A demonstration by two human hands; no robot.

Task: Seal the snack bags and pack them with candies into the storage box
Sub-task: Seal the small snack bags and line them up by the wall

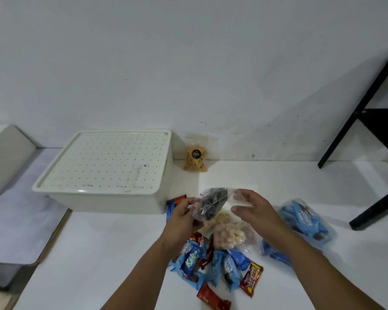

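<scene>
Now sealing the dark-snack bag above the pile

Head view. Better to keep the small clear plastic bag of dark snacks point(211, 203) level, push the contents down toward the left hand point(181, 217), then run finger and thumb along the open strip from one end to the other, pressing firmly. Held in the air over the white table point(112, 253), above the clear bag of pale pink puffed balls point(227, 234) and the blue and red wrapped candies point(213, 265). Left hand pinching the filled end, palm turned inward. Right hand point(253, 208) pinching the empty clear top edge, fingers curled, wrist bent down. White plastic storage box with dotted lid point(108, 168) closed, near on the left; must be opened before packing.
</scene>
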